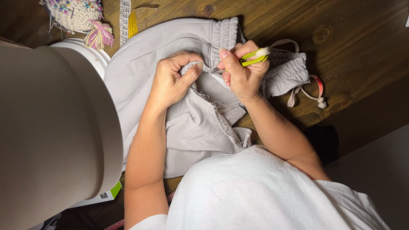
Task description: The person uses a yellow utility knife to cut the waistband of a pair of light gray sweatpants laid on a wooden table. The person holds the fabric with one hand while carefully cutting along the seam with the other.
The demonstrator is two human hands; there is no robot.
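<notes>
On the wooden table (349, 30), the left hand (172, 81) pinches grey sweatpants (170, 42) while the right hand (240, 72) holds yellow-green thread snips (253, 57).

Count, head view: two bare hands, left (172, 81) and right (240, 72); one grey fleece garment with elastic waistband (187, 123); one pair of yellow-green thread snips (252, 57); one crocheted cream pincushion stuck with coloured pins (76, 15); one white and yellow measuring tape (125, 17); one dark wooden desk (349, 38).

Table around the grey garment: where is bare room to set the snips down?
Bare wooden table lies right of the grey garment, above its drawstring. A smaller patch sits between the tape measure and waistband. Crowded on the left: pincushion, sewing machine.
</notes>
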